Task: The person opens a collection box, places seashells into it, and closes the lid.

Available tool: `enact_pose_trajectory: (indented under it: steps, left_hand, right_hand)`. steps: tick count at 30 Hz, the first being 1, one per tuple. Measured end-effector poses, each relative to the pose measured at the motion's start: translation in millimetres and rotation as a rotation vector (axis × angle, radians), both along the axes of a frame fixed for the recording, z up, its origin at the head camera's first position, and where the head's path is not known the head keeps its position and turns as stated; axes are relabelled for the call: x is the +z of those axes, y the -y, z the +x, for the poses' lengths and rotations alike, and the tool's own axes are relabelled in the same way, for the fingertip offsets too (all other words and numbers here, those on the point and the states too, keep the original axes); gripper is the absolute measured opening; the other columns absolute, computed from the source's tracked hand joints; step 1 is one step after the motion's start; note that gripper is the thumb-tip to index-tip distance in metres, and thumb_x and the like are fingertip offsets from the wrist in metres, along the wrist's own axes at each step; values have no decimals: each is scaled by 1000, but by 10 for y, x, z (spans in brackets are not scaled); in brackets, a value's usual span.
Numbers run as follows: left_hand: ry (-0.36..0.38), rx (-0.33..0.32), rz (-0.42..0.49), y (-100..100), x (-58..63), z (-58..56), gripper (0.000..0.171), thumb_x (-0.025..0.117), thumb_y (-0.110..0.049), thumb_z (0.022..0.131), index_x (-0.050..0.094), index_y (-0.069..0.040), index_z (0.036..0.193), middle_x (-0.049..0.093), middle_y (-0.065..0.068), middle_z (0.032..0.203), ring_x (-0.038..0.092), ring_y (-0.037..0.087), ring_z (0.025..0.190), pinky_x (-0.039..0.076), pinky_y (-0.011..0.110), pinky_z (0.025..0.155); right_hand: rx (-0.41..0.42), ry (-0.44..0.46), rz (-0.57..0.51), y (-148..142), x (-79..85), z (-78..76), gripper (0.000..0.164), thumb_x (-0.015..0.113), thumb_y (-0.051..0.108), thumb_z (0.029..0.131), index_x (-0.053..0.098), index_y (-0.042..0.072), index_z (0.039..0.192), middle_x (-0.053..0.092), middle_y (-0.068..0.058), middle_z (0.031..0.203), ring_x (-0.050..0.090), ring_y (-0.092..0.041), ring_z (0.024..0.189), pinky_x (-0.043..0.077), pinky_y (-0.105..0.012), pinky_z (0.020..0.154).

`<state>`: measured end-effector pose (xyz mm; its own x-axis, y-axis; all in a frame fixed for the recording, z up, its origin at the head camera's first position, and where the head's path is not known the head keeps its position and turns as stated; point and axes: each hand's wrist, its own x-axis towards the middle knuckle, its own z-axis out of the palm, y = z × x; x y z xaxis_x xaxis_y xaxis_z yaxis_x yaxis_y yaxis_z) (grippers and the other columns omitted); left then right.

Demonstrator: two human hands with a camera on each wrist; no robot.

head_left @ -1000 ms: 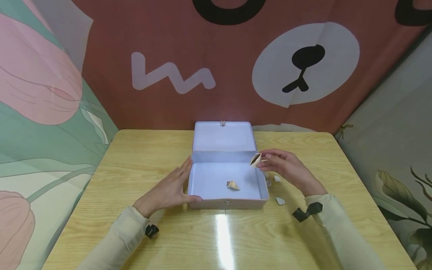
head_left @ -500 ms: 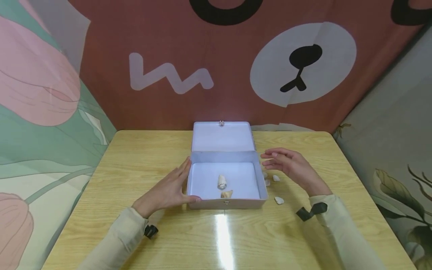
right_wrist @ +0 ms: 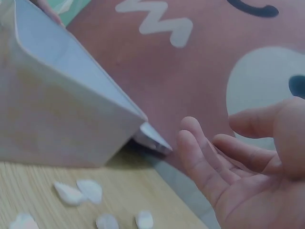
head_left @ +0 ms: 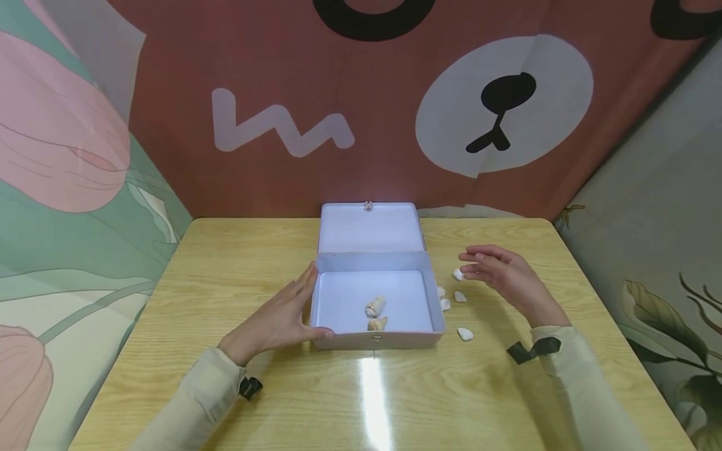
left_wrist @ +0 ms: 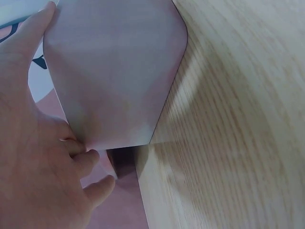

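Observation:
A light metal box [head_left: 378, 340] with a white inside stands on the table, its hinged lid [head_left: 370, 228] raised at the back. My left hand [head_left: 279, 322] grips its left end, thumb at the front corner and fingers bent at the rear one, as the left wrist view shows on the box's side wall [left_wrist: 114, 71]. Inside lie a whitish spiral seashell [head_left: 375, 306] and, nearer the front wall, a tan pointed seashell [head_left: 378, 324]. My right hand [head_left: 510, 279], holding nothing, hovers right of the box with loosely bent fingers. Just by its fingertips is a small white shell [head_left: 458, 274].
Several small white shells or stones lie on the table [head_left: 248, 250] right of the box, among them one shell [head_left: 465, 334] near the front corner and a pair of pale pieces [right_wrist: 71, 193] in the right wrist view. A patterned cloth [head_left: 282, 181] hangs behind the table.
My right hand let a whitish spiral shell drop into the box, then moved right, away from it. Both shells inside shifted toward the front wall. The left hand stayed at the box.

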<state>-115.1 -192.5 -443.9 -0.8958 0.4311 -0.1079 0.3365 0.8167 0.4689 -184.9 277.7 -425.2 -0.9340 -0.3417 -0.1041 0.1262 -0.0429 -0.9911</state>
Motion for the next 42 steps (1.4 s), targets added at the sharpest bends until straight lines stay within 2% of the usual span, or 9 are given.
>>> enact_pose_trajectory:
  steps: [8, 15, 18, 22, 27, 30, 34, 38, 42]
  left_hand:
    - [0, -4, 3, 9, -11, 5, 136, 68, -87, 81, 6, -7, 172, -9, 3, 181, 17, 36, 167, 22, 56, 136]
    - [8, 3, 8, 17, -15, -1, 136, 69, -86, 81, 5, -9, 172, -9, 3, 181, 16, 35, 167, 21, 56, 136]
    - [11, 2, 3, 16, -15, -4, 135, 68, -86, 81, 4, -10, 172, -9, 3, 181, 16, 36, 167, 21, 56, 136]
    - [12, 2, -5, 12, -10, -3, 134, 68, -86, 81, 3, -11, 171, -9, 3, 181, 18, 38, 167, 20, 57, 136]
    - [9, -2, -5, 6, 6, -1, 133, 69, -84, 82, 4, -9, 172, -9, 4, 181, 18, 40, 166, 20, 58, 136]
    - [5, -5, -1, 2, 17, -4, 133, 69, -84, 83, 6, -7, 172, -9, 4, 181, 19, 40, 166, 19, 58, 136]
    - [-3, -11, -5, 4, 21, -9, 134, 70, -83, 83, 7, -5, 171, -8, 6, 181, 20, 41, 165, 17, 59, 137]
    - [-4, -15, -13, 6, 18, -9, 133, 70, -82, 84, 6, -5, 171, -9, 6, 181, 19, 39, 166, 14, 58, 138]
    - [-5, -15, -15, 6, 0, -10, 134, 69, -83, 83, 6, -5, 171, -8, 5, 181, 19, 38, 166, 14, 57, 138]
  right_hand:
    - [-72, 32, -16, -266, -137, 6, 19, 56, 17, 112, 67, 16, 127, 78, 8, 121, 78, -10, 105, 64, -23, 95]
    - [-179, 55, 177, -460, -301, -12, 17, 60, 28, 111, 60, 22, 127, 73, 19, 115, 76, -3, 99, 63, -19, 87]
    - [-216, 70, 221, -517, -376, -18, 16, 60, 28, 111, 60, 23, 126, 72, 23, 112, 76, 0, 98, 63, -19, 85]
    - [-255, 101, 275, -577, -475, -43, 30, 61, 29, 110, 60, 13, 135, 71, 25, 109, 73, 4, 97, 62, -19, 83]
    - [-265, 106, 390, -628, -597, -95, 57, 63, 31, 109, 47, -4, 151, 70, 24, 102, 71, 4, 91, 62, -19, 80]
    - [-256, 76, 442, -649, -654, -124, 60, 62, 28, 110, 43, -10, 153, 70, 25, 98, 72, 4, 87, 63, -20, 78]
    - [-237, 39, 512, -644, -691, -152, 59, 60, 26, 110, 44, -11, 152, 67, 24, 98, 71, 5, 86, 63, -20, 76]
    - [-231, 19, 595, -610, -697, -163, 55, 62, 25, 109, 49, -10, 150, 70, 15, 104, 69, 4, 85, 63, -21, 75]
    - [-229, -10, 689, -558, -680, -153, 49, 65, 22, 107, 55, -9, 144, 73, -12, 115, 66, 1, 82, 62, -23, 70]
